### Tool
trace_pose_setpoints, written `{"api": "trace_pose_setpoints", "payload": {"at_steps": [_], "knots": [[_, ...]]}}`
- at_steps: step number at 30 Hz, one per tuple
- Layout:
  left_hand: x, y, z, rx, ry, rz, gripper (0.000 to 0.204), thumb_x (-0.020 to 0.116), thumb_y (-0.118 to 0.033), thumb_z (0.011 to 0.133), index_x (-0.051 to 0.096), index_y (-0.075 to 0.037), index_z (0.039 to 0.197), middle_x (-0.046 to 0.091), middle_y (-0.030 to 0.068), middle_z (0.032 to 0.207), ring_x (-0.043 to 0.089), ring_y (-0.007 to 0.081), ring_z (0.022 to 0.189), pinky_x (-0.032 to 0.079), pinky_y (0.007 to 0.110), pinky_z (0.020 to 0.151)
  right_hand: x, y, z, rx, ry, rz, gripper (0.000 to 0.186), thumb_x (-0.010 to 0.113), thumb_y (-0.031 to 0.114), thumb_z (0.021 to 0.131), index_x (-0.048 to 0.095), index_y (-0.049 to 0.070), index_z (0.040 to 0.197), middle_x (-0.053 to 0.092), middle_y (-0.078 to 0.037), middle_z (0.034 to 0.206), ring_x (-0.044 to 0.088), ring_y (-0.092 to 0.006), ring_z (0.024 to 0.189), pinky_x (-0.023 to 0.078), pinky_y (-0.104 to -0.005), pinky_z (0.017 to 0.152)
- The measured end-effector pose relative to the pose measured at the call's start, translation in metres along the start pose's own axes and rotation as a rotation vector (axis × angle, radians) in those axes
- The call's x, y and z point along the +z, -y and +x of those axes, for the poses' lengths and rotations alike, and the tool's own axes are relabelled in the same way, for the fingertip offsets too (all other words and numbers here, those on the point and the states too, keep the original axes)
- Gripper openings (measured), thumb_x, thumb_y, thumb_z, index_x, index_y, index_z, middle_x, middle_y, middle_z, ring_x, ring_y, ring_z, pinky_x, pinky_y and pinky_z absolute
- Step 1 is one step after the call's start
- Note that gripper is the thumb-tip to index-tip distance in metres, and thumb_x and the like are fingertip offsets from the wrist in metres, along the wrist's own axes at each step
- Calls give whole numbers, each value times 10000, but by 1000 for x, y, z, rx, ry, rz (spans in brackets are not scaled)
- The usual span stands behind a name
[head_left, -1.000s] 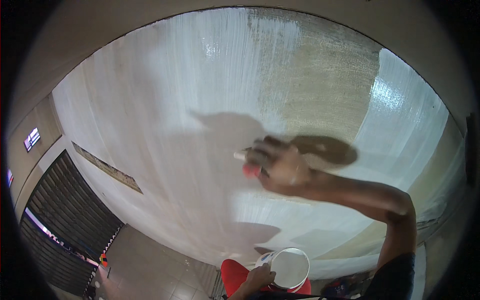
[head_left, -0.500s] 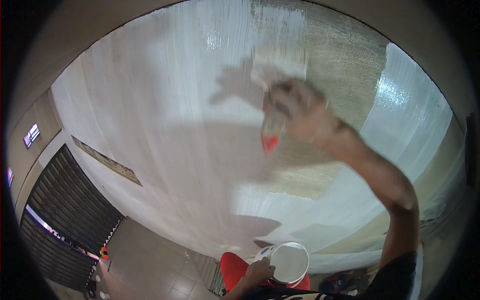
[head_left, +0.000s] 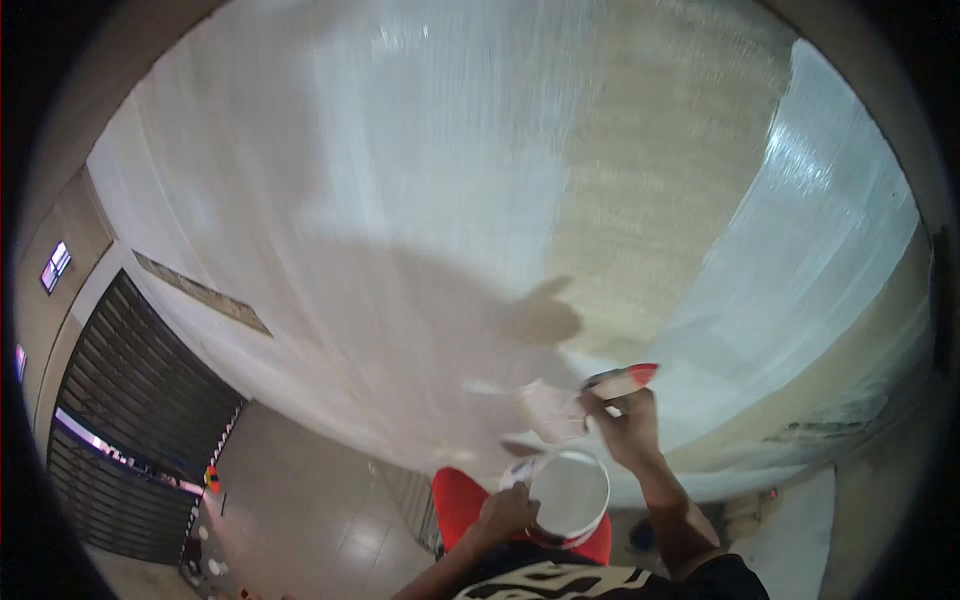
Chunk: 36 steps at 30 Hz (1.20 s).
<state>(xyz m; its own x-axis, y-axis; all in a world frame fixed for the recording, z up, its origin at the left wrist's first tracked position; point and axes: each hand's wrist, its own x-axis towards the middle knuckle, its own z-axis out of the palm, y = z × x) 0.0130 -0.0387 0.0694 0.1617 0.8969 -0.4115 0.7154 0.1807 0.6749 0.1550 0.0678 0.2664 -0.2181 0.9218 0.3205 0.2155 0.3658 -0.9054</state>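
My right hand (head_left: 625,425) grips a wide paintbrush (head_left: 548,408) with a wooden, red-tipped handle; its white-coated bristles point left, just above the bucket. My left hand (head_left: 505,515) holds the left rim of the white bucket (head_left: 600,480), which has white paint inside and sits between my red-clad legs (head_left: 452,495). Before me is a large wall (head_left: 400,150) streaked with white paint, with a bare beige band (head_left: 660,170) right of centre and glossy wet strokes beside it.
At left are a dark slatted shutter (head_left: 120,370), a small window (head_left: 55,268) and a tiled floor (head_left: 300,480) with a small yellow-and-red object (head_left: 212,478). A narrow bare strip (head_left: 200,292) marks the wall's left part. Unclear dark items lie at lower right.
My right hand and brush have come down from high on the wall to just over the bucket. The view has shifted, so the wall, bucket and shutter appear higher in the picture.
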Motion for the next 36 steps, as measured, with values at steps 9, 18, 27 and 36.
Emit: {"api": "trace_pose_setpoints", "payload": {"at_steps": [9,18,27,36], "knots": [[-16,-1,14,0,12,26,415,535,-294,850,523,95,994,644,328,864,650,475,838,515,550,775,-56,-76,-120,519,-319,21,114,722,59,830,681,-11,910,670,-27,842,572,-78,766,474,-250,697],[-7,-2,14,102,-33,19,414,557,-259,849,524,129,989,632,351,849,644,490,834,516,541,761,-9,-152,-164,452,-55,-259,218,740,117,811,655,-2,972,625,-145,786,604,-271,689,494,-363,675],[-8,-7,12,85,-49,22,406,548,-245,850,515,137,981,623,354,806,636,497,818,504,545,752,57,-212,-140,541,-164,-309,212,727,148,795,560,17,805,617,-154,733,611,-269,685,476,-373,636],[-6,-10,13,106,-54,25,412,565,-245,841,516,132,998,627,357,827,636,501,823,502,548,760,61,-237,-149,463,-118,-267,290,701,204,801,567,23,984,656,-223,852,631,-440,827,484,-512,718]]}}
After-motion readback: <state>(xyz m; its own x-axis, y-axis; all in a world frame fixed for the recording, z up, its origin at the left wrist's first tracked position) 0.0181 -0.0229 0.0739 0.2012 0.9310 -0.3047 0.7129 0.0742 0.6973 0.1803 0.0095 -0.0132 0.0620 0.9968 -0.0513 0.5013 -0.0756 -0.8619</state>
